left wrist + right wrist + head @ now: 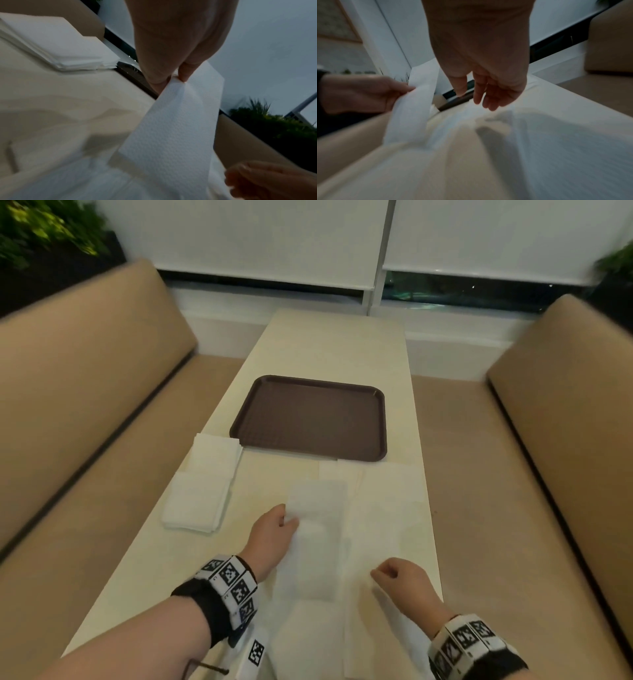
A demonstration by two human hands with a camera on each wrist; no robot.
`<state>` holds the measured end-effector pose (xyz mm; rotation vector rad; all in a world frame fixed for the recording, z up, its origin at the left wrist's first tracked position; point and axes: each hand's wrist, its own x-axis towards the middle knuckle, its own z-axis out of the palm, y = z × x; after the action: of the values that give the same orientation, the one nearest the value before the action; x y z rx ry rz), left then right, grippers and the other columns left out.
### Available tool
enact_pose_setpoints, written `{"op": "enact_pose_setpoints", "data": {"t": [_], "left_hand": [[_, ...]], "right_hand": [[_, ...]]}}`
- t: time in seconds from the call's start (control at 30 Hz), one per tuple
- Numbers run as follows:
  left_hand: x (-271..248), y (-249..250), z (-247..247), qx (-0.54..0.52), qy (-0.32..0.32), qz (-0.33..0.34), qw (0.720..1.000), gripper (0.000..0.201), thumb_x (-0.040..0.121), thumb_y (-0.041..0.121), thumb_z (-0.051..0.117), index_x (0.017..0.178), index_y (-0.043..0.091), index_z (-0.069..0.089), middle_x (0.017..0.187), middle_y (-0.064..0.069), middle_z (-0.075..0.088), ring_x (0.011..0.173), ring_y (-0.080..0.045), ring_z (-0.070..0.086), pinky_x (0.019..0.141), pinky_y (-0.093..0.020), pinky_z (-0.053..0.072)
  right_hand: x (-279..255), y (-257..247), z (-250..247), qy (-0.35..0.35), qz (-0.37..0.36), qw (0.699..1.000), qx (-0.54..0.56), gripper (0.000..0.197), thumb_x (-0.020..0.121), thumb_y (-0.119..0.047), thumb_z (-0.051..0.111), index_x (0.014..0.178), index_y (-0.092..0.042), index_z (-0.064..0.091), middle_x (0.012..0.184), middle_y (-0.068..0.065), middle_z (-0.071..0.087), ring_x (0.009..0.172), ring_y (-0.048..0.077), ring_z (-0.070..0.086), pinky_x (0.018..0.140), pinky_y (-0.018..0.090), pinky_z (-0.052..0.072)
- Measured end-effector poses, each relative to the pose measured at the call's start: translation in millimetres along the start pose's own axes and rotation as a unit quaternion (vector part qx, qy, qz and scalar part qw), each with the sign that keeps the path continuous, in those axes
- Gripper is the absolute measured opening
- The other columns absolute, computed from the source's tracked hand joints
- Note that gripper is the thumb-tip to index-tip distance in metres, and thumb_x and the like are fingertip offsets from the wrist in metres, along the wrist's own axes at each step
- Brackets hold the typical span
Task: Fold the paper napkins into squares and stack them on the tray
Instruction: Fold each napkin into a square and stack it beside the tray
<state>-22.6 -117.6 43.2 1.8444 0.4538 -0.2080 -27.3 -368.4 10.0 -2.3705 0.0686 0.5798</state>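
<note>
My left hand (pixel 284 520) pinches the left edge of a white paper napkin (pixel 315 535) between thumb and fingers (pixel 184 73), holding it lifted off the table so that it hangs down. The same napkin (pixel 171 135) shows embossed and long in the left wrist view, and at the left of the right wrist view (pixel 412 111). My right hand (pixel 387 571) hovers to its right over another napkin (pixel 380 508) lying flat; its fingers (pixel 479 94) hang loosely curled with nothing in them. The brown tray (pixel 239 426) lies beyond, bare.
Two piles of white napkins (pixel 202 481) sit at the table's left edge, next to the tray's near left corner. The cream table (pixel 339 347) is narrow, with tan benches (pixel 85 405) on both sides and a window wall behind it.
</note>
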Motion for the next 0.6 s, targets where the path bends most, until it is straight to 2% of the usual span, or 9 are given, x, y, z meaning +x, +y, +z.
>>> {"op": "enact_pose_setpoints", "data": {"t": [0.07, 0.13, 0.17, 0.23, 0.33, 0.43, 0.5, 0.53, 0.6], "left_hand": [[-7.7, 13.7, -6.3, -0.066, -0.015, 0.004, 0.998, 0.017, 0.094, 0.017, 0.055, 0.108, 0.014, 0.064, 0.105, -0.009, 0.071, 0.096, -0.027, 0.068, 0.088, -0.047, 0.054], [-15.9, 28.2, -9.6, -0.118, -0.046, 0.002, 0.992, 0.019, 0.097, 0.009, 0.051, 0.113, 0.009, 0.062, 0.109, -0.013, 0.070, 0.096, -0.025, 0.068, 0.080, -0.039, 0.054], [-19.9, 35.3, -10.6, -0.136, -0.062, 0.007, 0.989, 0.020, 0.098, 0.008, 0.050, 0.114, 0.008, 0.062, 0.110, -0.013, 0.070, 0.096, -0.025, 0.067, 0.078, -0.038, 0.054], [-28.0, 47.8, -13.7, -0.163, -0.082, 0.011, 0.983, 0.021, 0.097, 0.010, 0.052, 0.116, 0.008, 0.061, 0.111, -0.012, 0.070, 0.096, -0.025, 0.067, 0.076, -0.038, 0.054], [-37.5, 59.3, -22.8, -0.178, -0.120, 0.006, 0.977, 0.025, 0.093, 0.010, 0.059, 0.117, 0.010, 0.060, 0.112, -0.009, 0.071, 0.099, -0.026, 0.068, 0.076, -0.037, 0.055], [-44.6, 66.9, -32.2, -0.199, -0.136, -0.008, 0.970, 0.026, 0.091, 0.003, 0.059, 0.116, 0.004, 0.062, 0.112, -0.013, 0.070, 0.105, -0.034, 0.066, 0.090, -0.048, 0.051], [-47.0, 70.9, -38.7, -0.232, -0.151, -0.020, 0.961, 0.026, 0.088, -0.001, 0.058, 0.113, 0.001, 0.064, 0.110, -0.017, 0.070, 0.104, -0.036, 0.065, 0.093, -0.049, 0.049], [-47.1, 72.2, -42.7, -0.246, -0.160, -0.022, 0.956, 0.024, 0.086, -0.003, 0.059, 0.109, 0.002, 0.066, 0.107, -0.016, 0.071, 0.099, -0.035, 0.067, 0.088, -0.046, 0.052], [-46.5, 74.9, -51.0, -0.249, -0.173, -0.021, 0.953, 0.018, 0.083, -0.003, 0.060, 0.091, 0.010, 0.070, 0.090, -0.012, 0.069, 0.076, -0.028, 0.065, 0.067, -0.035, 0.051]], "right_hand": [[-2.3, -23.5, -12.2, 0.015, -0.022, 0.994, 0.109, 0.018, 0.090, -0.035, 0.063, 0.103, -0.022, 0.063, 0.100, -0.010, 0.063, 0.090, 0.005, 0.059, 0.074, 0.020, 0.046], [-7.0, -52.6, -21.0, -0.054, -0.029, 0.971, 0.232, 0.029, 0.091, -0.036, 0.062, 0.117, -0.024, 0.059, 0.111, -0.010, 0.064, 0.102, 0.008, 0.060, 0.084, 0.026, 0.048], [-9.5, -66.1, -23.6, -0.095, -0.035, 0.955, 0.279, 0.030, 0.092, -0.033, 0.061, 0.119, -0.021, 0.059, 0.113, -0.006, 0.067, 0.105, 0.013, 0.063, 0.088, 0.032, 0.050], [-15.3, -90.6, -29.3, -0.121, -0.063, 0.930, 0.342, 0.022, 0.095, -0.020, 0.057, 0.114, -0.012, 0.065, 0.109, 0.003, 0.072, 0.102, 0.024, 0.067, 0.088, 0.042, 0.052], [-25.2, -120.2, -39.2, -0.066, -0.095, 0.917, 0.381, 0.019, 0.095, -0.006, 0.052, 0.106, -0.009, 0.068, 0.103, 0.007, 0.074, 0.099, 0.027, 0.069, 0.080, 0.035, 0.057], [-34.6, -134.7, -45.4, -0.065, -0.125, 0.903, 0.405, 0.027, 0.097, -0.001, 0.047, 0.108, -0.012, 0.069, 0.107, 0.008, 0.072, 0.102, 0.029, 0.067, 0.088, 0.041, 0.054], [-41.4, -140.1, -47.8, -0.074, -0.139, 0.901, 0.405, 0.032, 0.097, 0.000, 0.045, 0.103, -0.014, 0.073, 0.107, 0.009, 0.072, 0.099, 0.029, 0.067, 0.088, 0.042, 0.050], [-44.1, -142.7, -48.8, -0.075, -0.143, 0.902, 0.401, 0.035, 0.096, 0.001, 0.045, 0.094, -0.016, 0.075, 0.103, 0.011, 0.072, 0.094, 0.028, 0.066, 0.084, 0.039, 0.050], [-48.0, -147.8, -50.2, -0.078, -0.141, 0.901, 0.404, 0.040, 0.092, 0.006, 0.046, 0.077, -0.017, 0.076, 0.095, 0.016, 0.070, 0.088, 0.029, 0.064, 0.075, 0.034, 0.051]]}}
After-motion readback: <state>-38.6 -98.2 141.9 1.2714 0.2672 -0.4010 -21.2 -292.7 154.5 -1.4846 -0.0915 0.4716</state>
